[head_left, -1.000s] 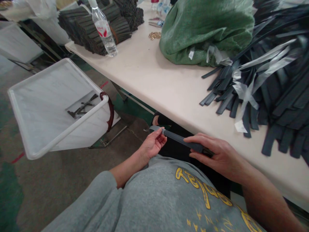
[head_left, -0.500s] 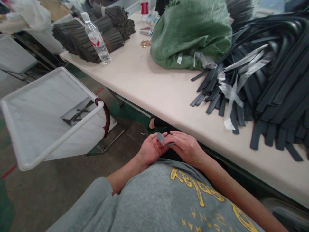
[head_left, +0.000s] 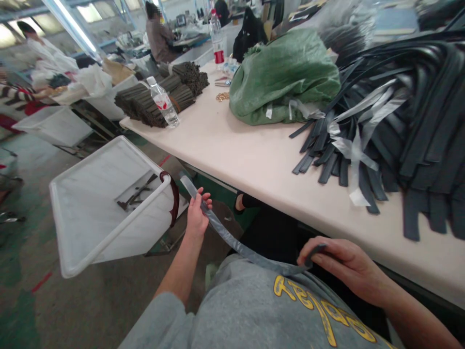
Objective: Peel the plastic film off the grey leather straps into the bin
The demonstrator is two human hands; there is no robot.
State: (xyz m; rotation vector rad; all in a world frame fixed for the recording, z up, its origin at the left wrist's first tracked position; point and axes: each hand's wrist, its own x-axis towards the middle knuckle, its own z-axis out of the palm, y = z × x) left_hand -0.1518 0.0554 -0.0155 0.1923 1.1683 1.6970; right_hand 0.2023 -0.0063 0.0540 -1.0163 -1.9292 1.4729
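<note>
Across my lap runs a long flat strap, dark grey with a paler, shiny face. Near its upper left end my left hand is closed around it, and the tip sticks out past the fingers. My right hand pinches the other end, which curls up dark between thumb and fingers. The middle of the strap sags between the hands. On the table to the right lies a large bundle of black straps with clear plastic tape around it.
A beige table spans the front. On it are a green sack, a water bottle, bundled dark strips and gold-coloured rings. Left of my knees stands a white bin holding a few dark strips. People sit farther back.
My hands were together at my lap with a short piece showing. They have spread apart, left hand up and leftward, right hand rightward, stretching the strap out. The view has tilted up.
</note>
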